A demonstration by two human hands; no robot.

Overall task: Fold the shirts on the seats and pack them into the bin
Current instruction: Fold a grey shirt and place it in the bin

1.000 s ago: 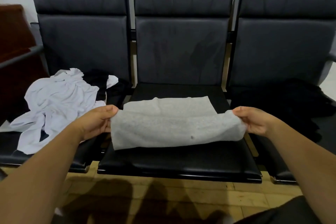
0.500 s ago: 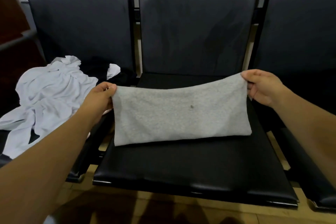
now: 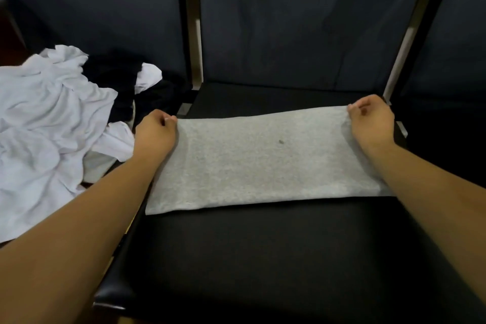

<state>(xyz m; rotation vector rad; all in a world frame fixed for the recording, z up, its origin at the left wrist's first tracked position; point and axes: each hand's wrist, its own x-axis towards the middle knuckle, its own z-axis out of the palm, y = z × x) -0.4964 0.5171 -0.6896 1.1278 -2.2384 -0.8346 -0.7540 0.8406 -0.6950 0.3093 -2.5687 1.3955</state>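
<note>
Well, grey shirt (image 3: 263,163): we found it folded into a long flat band, lying crosswise on the middle seat (image 3: 263,258), its far edge toward the backrest (image 3: 289,21).
speck (image 3: 281,141): we noted one small dark mark near the middle of the grey cloth.
left hand (image 3: 155,131): knuckles were up and the fingers curled, pinching the shirt's far-left corner against the cushion.
right hand (image 3: 372,123): it was curled the same way and pinched the far-right corner; its forearm lay over the shirt's right end.
middle seat: the black padded cushion showed its front half nearer to us than the shirt.
backrest: it stood dark and upright just behind the shirt's far edge.
white shirt (image 3: 47,126): we saw it as a crumpled heap on the left seat (image 3: 92,13), just beside the left forearm.
black garment (image 3: 118,79): it lay bunched behind the white heap, with a white scrap showing past it; we could not tell its shape.
right seat (image 3: 447,139): it was too dark for us to tell what lay there.
</note>
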